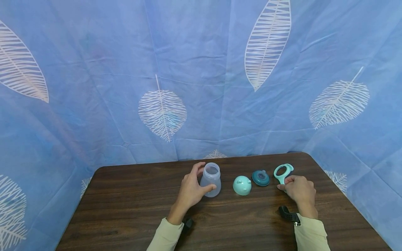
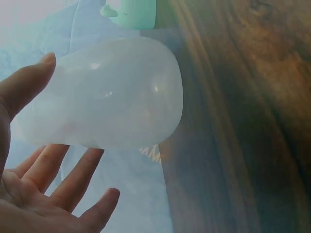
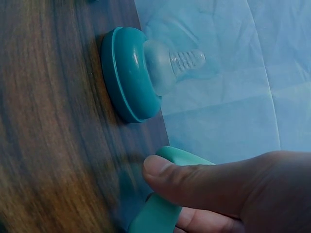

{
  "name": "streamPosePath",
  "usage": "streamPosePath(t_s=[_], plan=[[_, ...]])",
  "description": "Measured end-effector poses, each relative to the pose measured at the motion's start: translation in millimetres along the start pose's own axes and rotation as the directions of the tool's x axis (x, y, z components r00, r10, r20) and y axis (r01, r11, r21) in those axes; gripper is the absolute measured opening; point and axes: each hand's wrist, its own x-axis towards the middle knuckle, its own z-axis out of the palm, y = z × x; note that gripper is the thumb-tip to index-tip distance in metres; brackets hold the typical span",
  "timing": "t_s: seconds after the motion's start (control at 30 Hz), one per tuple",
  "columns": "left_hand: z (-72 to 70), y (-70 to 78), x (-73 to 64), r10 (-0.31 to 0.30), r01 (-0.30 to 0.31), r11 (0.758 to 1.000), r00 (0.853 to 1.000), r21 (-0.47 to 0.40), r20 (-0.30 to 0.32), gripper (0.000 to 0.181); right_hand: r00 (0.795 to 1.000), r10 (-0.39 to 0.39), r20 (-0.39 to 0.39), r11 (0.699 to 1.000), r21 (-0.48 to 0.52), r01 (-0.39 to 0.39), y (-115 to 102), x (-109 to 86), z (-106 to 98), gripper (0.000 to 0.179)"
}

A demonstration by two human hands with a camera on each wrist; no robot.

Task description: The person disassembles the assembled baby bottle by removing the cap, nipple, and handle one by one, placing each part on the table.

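Observation:
A translucent baby bottle body (image 1: 211,183) with an uncovered mouth stands upright on the table. My left hand (image 1: 192,188) is around its left side, thumb across the front and spread fingers behind; in the left wrist view the little finger stands off the bottle. At the right, my right hand (image 1: 299,190) pinches a mint-green bottle handle (image 1: 278,170), a ring with a side grip, between thumb and fingers. Left of that lies the teal collar (image 1: 260,178) with a clear nipple (image 3: 187,60) pointing up. A mint dome cap (image 1: 242,185) with small ears sits beside the bottle.
The dark wood table (image 1: 132,202) has its back edge just behind these parts. A blue curtain (image 1: 201,104) with white leaf prints hangs behind and at both sides. Black wrist straps (image 1: 289,215) are on the forearms.

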Motion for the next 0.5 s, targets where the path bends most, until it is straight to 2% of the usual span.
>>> streamPosePath(t_s=[0.17, 0.37, 0.5], plan=[[2.4, -2.3, -0.1, 0.016, -0.016, 0.999, 0.999, 0.031, -0.027, 0.083, 1.000, 0.009, 0.000, 1.000, -0.002, -0.009, -1.0, 1.8, 1.0, 0.027], [2.5, -4.0, 0.6, -0.007, 0.008, 0.999, 0.999, 0.038, -0.047, 0.082, 1.000, -0.006, -0.009, 1.000, -0.002, 0.006, -0.8, 2.4, 3.4, 0.024], [-0.8, -1.8, 1.4, -0.005, 0.007, 0.999, 0.998, 0.033, -0.058, 0.086, 0.999, -0.016, -0.051, 1.000, -0.006, 0.016, -3.7, 1.0, 3.1, 0.023]])
